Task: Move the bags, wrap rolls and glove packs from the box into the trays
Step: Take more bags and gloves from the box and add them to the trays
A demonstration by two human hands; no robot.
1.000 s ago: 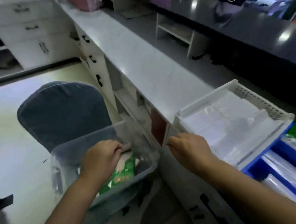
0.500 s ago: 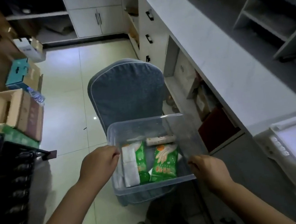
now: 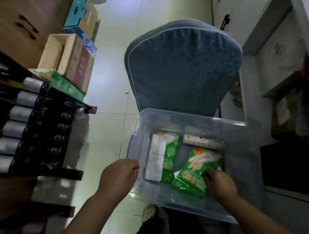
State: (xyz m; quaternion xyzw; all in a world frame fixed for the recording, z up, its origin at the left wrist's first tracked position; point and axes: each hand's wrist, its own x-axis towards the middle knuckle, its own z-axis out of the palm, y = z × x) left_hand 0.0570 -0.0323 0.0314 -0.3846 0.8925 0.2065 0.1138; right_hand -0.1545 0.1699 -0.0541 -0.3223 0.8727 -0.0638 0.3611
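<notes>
The right hand [image 3: 220, 184] reaches down into the box [image 3: 236, 157], its fingers curled over the near right corner of a green glove pack [image 3: 193, 171], gripping it. The pack lies flat on the box floor, tilted a little, with a printed hand on its face. The left hand [image 3: 119, 175] is outside the box at its left wall, fingers curled in against the edge, holding it there.

Just left of the gripped pack lies a second glove pack [image 3: 168, 157], green on one side with white folded material showing on the other; the two packs touch at their near corners. Behind them, across the far part of the box floor, lies a wrap roll [image 3: 202, 142] in a long pale carton, touching the top edge of the gripped pack.

The box is clear plastic and sits on the seat of a blue padded chair [image 3: 182, 66], against the chair back. Under the box a pale shoe [image 3: 149, 211] shows on the tiled floor [image 3: 113, 136]. To the left stands a dark shelf [image 3: 42, 128] holding a row of rolls, with cardboard cartons [image 3: 63, 56] behind it. White cabinets [image 3: 275, 37] run along the right.
</notes>
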